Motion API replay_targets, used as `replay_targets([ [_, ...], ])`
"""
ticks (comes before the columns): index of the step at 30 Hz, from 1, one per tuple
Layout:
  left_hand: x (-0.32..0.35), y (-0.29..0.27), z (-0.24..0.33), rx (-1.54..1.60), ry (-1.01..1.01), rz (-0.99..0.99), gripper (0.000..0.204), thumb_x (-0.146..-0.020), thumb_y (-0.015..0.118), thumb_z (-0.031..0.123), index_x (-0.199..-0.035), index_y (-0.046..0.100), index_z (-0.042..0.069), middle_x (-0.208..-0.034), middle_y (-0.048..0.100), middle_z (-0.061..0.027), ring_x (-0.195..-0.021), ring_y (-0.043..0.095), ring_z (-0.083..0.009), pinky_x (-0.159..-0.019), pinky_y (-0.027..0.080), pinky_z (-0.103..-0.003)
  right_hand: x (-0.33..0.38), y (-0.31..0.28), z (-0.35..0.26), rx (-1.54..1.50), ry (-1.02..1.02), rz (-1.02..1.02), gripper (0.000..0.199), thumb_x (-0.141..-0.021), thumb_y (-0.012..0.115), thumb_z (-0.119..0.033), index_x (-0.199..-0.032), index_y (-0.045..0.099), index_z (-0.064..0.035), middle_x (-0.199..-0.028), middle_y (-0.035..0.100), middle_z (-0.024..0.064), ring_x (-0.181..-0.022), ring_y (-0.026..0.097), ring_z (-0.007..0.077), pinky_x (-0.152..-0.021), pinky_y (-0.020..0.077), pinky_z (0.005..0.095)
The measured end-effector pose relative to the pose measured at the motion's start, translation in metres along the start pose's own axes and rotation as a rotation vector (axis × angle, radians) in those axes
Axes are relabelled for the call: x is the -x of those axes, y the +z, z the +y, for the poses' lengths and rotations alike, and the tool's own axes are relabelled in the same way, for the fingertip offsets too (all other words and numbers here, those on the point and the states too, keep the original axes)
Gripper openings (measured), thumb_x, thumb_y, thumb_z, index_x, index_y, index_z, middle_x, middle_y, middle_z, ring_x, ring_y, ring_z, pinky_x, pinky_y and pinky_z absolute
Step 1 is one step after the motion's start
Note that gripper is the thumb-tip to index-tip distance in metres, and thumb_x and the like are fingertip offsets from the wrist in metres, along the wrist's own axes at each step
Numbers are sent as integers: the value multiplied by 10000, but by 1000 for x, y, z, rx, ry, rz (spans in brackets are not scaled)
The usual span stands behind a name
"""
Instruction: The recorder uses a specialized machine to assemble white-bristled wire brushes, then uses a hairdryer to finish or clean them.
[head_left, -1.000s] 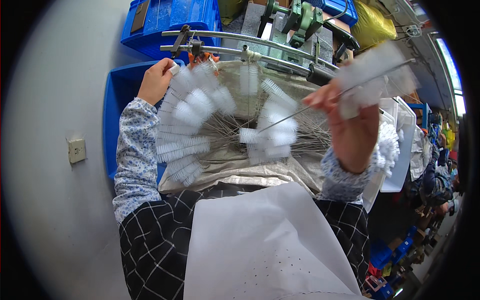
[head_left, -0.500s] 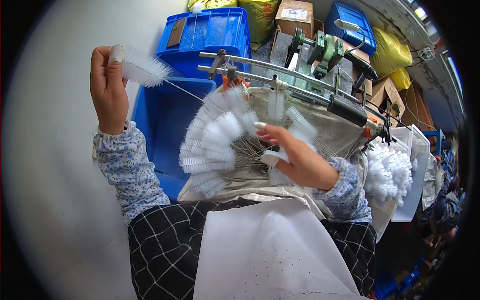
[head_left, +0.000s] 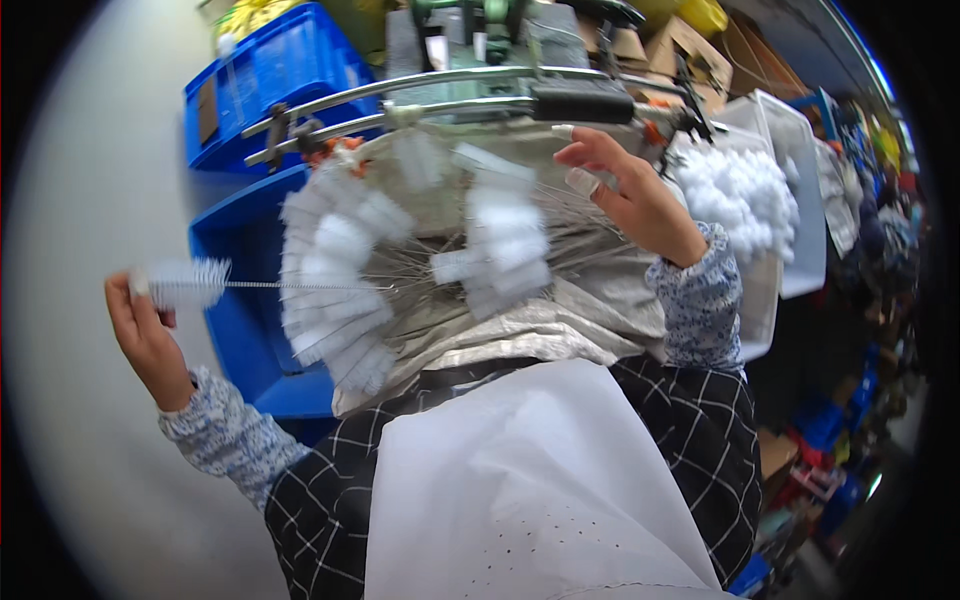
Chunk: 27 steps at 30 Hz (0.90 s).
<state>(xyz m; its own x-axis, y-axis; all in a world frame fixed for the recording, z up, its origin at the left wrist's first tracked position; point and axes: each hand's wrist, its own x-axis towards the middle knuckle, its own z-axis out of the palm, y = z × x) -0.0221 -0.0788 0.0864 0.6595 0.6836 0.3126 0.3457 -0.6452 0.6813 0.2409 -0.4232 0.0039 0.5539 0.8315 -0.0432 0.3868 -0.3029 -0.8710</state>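
Observation:
My left hand [head_left: 150, 340] is out at the far left, its fingers closed on the bristle end of a white wire-stemmed brush [head_left: 188, 284]. The brush's thin twisted stem points right, across a fan of similar white brushes [head_left: 335, 265] on a pale cloth [head_left: 590, 315]. A second, smaller bunch of brushes [head_left: 505, 235] lies right of the fan, stems meeting in the middle. My right hand [head_left: 640, 200] hovers over the cloth's right side, fingers apart and holding nothing. White coverings wrap some fingertips of this hand.
Two metal rails [head_left: 440, 112] with a black roller [head_left: 582, 106] cross beyond the cloth. A blue bin [head_left: 262, 395] stands at left, below a lidded blue crate [head_left: 285, 60]. White bins [head_left: 795, 150] at right hold a heap of white brushes [head_left: 740, 195]. Machinery stands at the back.
The view has turned toward the right. My left hand has come down with the brush, whose stem now lies level. My right hand has moved away from the bunched stems to the right.

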Motion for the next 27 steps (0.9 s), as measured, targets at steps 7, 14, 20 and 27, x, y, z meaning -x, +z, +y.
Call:
replay_targets([
  [7,43,60,-66,-95,-278,-654,142,-868,428,175,-893,436,36,-688,448,-17,-564,409,-69,-501,341,-200,82,23,94,586,125,15,735,-644,671,-213,-1227,290,21,-1251,319,203,-1194,265,318,-1001,189,387],
  [14,31,83,-10,-224,-81,-560,337,-844,491,224,-1099,408,21,-954,465,-78,-713,412,-120,-640,378,-229,95,59,148,982,55,64,784,-578,670,-235,-1219,293,14,-1257,288,186,-1214,218,313,-1021,141,422],
  [20,43,91,31,-176,-46,-602,370,-842,497,222,-1139,394,29,-991,472,-85,-777,428,-132,-678,377,-234,109,87,169,1051,-162,375,453,-635,606,-199,-1017,436,-23,-921,484,77,-900,462,215,-861,329,355],
  [27,42,115,49,-144,117,-745,322,-847,468,130,-1139,383,25,-959,507,-85,-789,479,-143,-689,399,-251,89,49,173,777,93,-94,504,-470,732,-222,-849,450,-46,-777,585,84,-822,552,228,-757,388,313],
])
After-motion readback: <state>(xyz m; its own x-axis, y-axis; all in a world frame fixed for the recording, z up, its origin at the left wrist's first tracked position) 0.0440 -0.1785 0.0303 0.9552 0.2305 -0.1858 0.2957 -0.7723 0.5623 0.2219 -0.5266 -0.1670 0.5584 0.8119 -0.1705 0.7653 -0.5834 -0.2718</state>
